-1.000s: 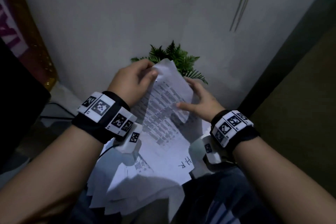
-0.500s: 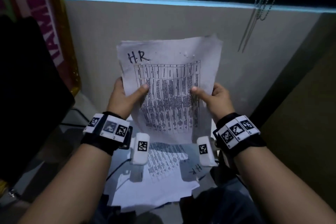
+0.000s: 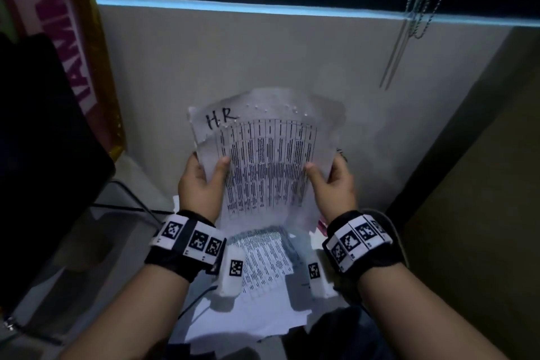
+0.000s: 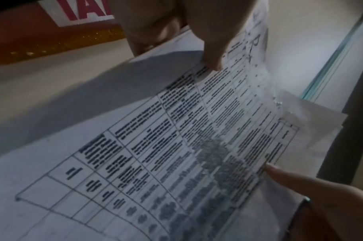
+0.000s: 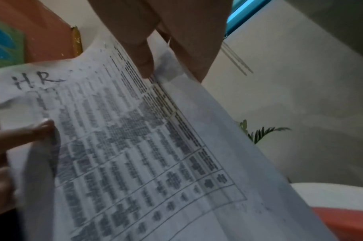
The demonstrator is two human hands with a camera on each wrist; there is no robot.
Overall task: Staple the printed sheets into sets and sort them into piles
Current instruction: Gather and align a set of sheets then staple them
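Observation:
A set of printed sheets (image 3: 266, 166) with a table and "H.R" handwritten at its top left is held upright before the wall. My left hand (image 3: 201, 184) grips its left edge, thumb on the front. My right hand (image 3: 330, 184) grips the right edge the same way. The top of the sheets curls back and fans apart. In the left wrist view the sheets (image 4: 176, 154) fill the frame under my left hand's thumb (image 4: 213, 57); in the right wrist view the sheets (image 5: 135, 146) lie under my right hand's thumb (image 5: 143, 62). No stapler is visible.
A loose pile of printed sheets (image 3: 263, 295) lies below my wrists. A dark screen (image 3: 38, 155) stands at the left with a cable (image 3: 128, 193) beside it. A grey wall (image 3: 263, 52) is close ahead. A green plant (image 5: 259, 132) shows beyond the sheets.
One second ago my hands were bent over the sheets low above the pile. They lifted the set upright, and its top now curls back more than half a second ago.

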